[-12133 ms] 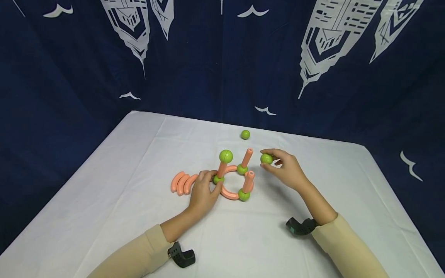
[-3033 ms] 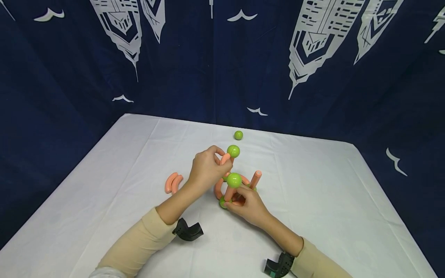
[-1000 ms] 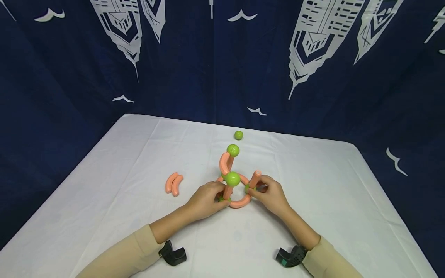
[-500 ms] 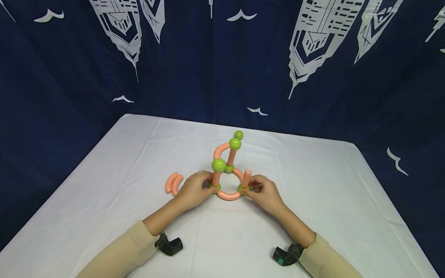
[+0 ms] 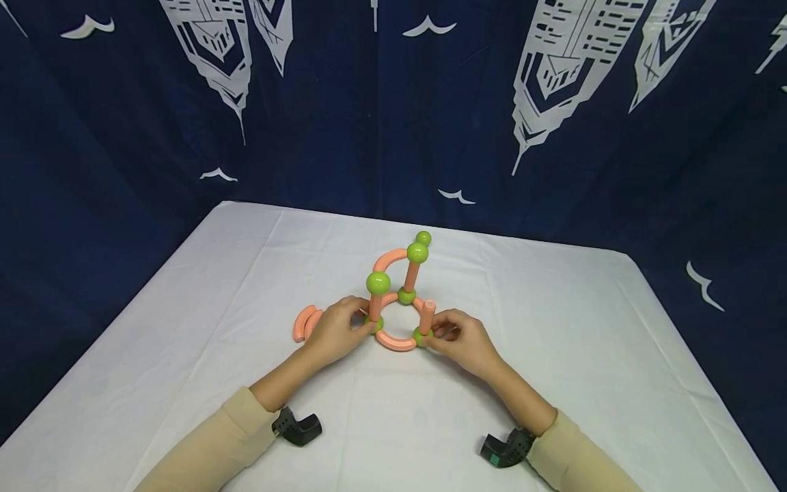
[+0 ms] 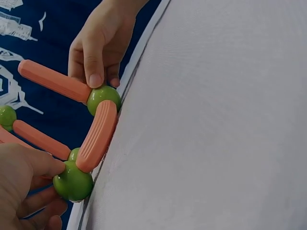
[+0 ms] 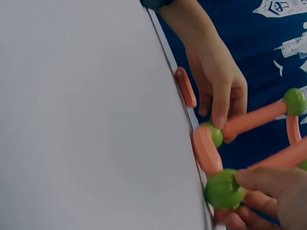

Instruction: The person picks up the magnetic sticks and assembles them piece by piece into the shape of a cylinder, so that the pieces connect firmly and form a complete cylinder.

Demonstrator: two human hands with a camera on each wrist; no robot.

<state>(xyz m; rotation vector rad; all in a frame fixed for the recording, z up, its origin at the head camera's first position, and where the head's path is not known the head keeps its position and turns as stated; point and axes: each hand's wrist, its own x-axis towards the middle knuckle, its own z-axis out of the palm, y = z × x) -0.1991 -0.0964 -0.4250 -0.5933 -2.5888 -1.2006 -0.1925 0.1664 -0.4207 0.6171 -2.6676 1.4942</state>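
A toy frame of orange rods and green balls stands on the table. Its base is a ring of curved rods (image 5: 396,344) joined by balls. Three straight rods rise from it; two carry top balls (image 5: 378,283), bridged by a curved rod (image 5: 389,259). The third upright rod (image 5: 427,318), at front right, has a bare upper end. My left hand (image 5: 337,333) pinches the left base ball (image 6: 73,181). With my right hand (image 5: 465,342) I pinch the front right base ball (image 7: 224,189). Fingers partly cover both balls.
A loose green ball (image 5: 423,238) lies behind the frame, near the table's far edge. Two loose curved rods (image 5: 301,323) lie left of my left hand, which partly hides one. The white-covered table (image 5: 553,328) ends at a dark blue curtain (image 5: 344,123).
Since the oldest frame, a second top ball and the upper curved rod have joined the frame; fewer rods lie loose. Over the last second both hands turned the frame and shifted it back left.
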